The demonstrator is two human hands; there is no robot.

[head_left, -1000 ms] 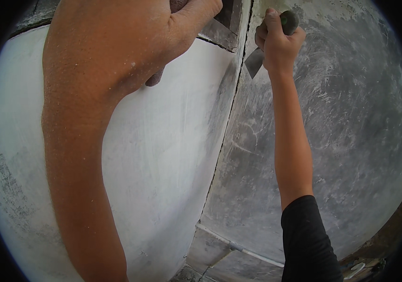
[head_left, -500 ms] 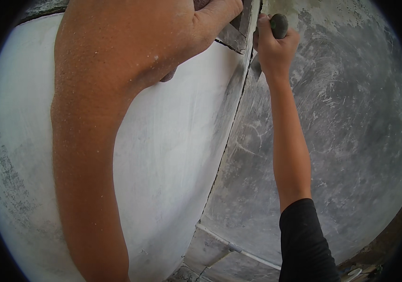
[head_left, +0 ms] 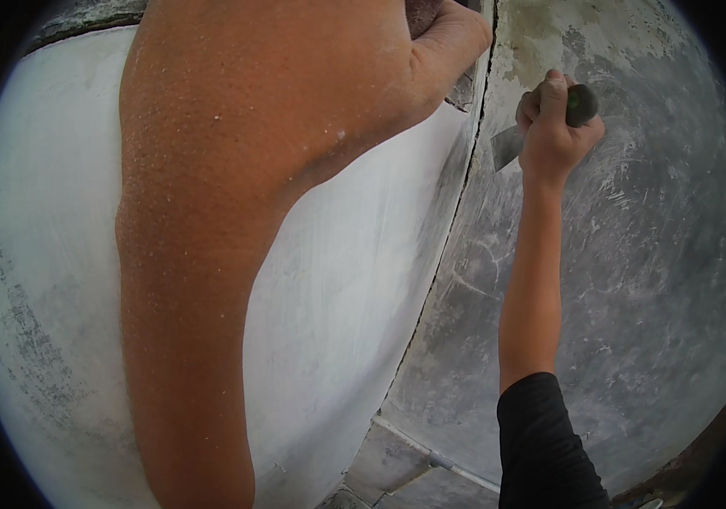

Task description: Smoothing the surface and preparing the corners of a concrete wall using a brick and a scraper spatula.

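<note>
The right hand (head_left: 554, 140) is wrapped round the dark handle (head_left: 582, 105) of a scraper (head_left: 508, 148), close over the grey wall (head_left: 634, 254) beside a crack (head_left: 468, 167); whether the blade touches, I cannot tell. The scraper looks light and stiff, probably slightly springy at the edge, so the rounded handle seems the best hold. The left hand (head_left: 320, 76) appears closed round a rough brown grip (head_left: 422, 15), fingers unseen. The left forearm (head_left: 185, 339) blocks part of the white wall (head_left: 337, 288)

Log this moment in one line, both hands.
left hand: gripping brownish object, mostly hidden | right hand: gripping scraper at grey wall
</note>
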